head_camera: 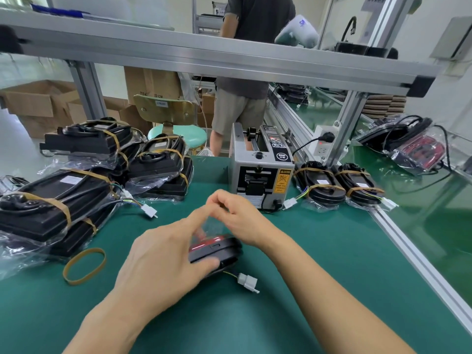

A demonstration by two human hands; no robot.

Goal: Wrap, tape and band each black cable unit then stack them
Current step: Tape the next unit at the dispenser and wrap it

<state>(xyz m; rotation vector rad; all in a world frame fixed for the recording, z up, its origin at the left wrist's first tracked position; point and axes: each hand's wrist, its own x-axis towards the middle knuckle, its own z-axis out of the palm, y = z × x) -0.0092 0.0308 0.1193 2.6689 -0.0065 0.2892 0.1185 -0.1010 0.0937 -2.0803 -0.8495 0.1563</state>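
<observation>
far to the left of the fingers, a pile of wrapped black units (58,200) lies on the green table (306,290), each in clear plastic with tan bands round it, and a second pile (158,167) sits just behind and to the right of it. a loose rubber band (84,265) lies flat on the table, just left of the left hand (158,261). the left hand rests over the near left side of the black cable unit (217,251), its thumb pressed against the unit's edge and its forefinger stretched up towards the other hand; the fingers (196,221) are mostly straight. the unit, black with a red face, lies on the table under and between the two hands, and its white connector (247,282) trails out on short wires just near of it. the right hand (237,215) hovers above the unit with its fingers curled together, pinching a piece of clear tape (212,226) that hangs down towards the unit; the tape is blurred and hard to trace. beyond the fingers stands a grey tape dispenser (260,172). to the right of it two banded oval units (339,185) lie side by side, touching. further right, beyond the table's metal rail, a bagged unit with a red face (413,149) lies on a green belt.
</observation>
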